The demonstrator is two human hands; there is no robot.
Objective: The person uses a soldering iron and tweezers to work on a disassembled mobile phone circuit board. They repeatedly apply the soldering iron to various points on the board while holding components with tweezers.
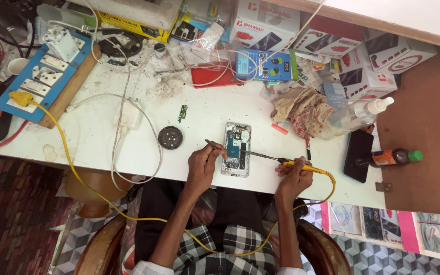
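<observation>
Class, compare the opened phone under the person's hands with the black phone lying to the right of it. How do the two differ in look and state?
The opened phone has its back off, showing circuit parts and a pale frame; the black phone is closed, dark and plain. The left hand with a thin tool and the right hand with a yellow soldering iron work at the opened phone; no hand touches the black phone. Both lie flat on the white table.

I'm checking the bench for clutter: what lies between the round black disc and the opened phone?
In the head view, only bare white tabletop separates the round black disc from the opened phone.
</observation>
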